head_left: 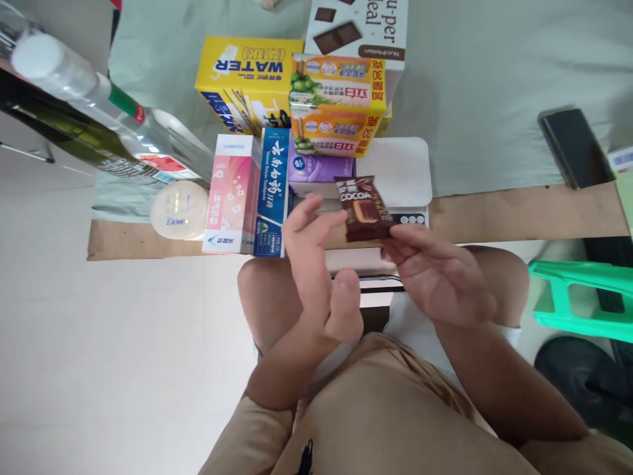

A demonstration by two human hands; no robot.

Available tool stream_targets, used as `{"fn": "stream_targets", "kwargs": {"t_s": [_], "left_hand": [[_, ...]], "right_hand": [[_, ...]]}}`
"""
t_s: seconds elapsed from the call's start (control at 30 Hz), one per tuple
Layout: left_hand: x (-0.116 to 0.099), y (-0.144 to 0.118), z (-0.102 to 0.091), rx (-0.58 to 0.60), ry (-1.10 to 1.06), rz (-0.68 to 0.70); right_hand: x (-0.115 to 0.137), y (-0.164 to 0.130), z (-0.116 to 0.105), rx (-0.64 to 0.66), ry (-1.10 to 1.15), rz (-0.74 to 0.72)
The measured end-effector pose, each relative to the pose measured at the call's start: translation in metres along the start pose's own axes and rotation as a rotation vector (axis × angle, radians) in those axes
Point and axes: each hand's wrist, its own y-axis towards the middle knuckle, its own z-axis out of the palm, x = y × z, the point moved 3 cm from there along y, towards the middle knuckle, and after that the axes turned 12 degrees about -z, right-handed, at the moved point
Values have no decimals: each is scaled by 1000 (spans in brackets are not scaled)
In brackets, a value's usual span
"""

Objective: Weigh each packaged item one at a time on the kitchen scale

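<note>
My right hand (440,270) pinches a small brown snack packet (364,210) by its lower right corner, between thumb and fingers. The packet has "COCOA" printed on it and a picture of a filled chocolate piece. Just left of it is my left hand (321,270), its fingers apart and nothing held; one fingertip comes up to the packet's left edge, and I cannot tell if it touches. Behind the packet lies a white scale-like device (395,173) with round buttons on its front strip.
Beside my left hand stand a blue toothpaste box (273,178), a pink box (231,191) and a Dove jar (178,210). Yellow (247,79), orange (339,105) and purple boxes (321,168) are stacked behind. Bottles (128,119) stand left, a black phone (576,148) right, a green stool (583,297) below.
</note>
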Motion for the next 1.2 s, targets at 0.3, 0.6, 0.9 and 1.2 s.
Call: {"fn": "stream_targets", "kwargs": {"t_s": [0.3, 0.6, 0.9, 1.2], "left_hand": [[19, 38, 73, 182, 52, 51], [44, 57, 102, 262, -77, -34], [38, 63, 81, 64, -336, -205], [48, 62, 63, -83, -381, -139]], "right_hand": [[-4, 43, -68, -68, -270, 101], [-12, 52, -85, -149, -384, 353], [10, 31, -110, -432, -370, 119], [-1, -8, -138, -621, -240, -101]]}}
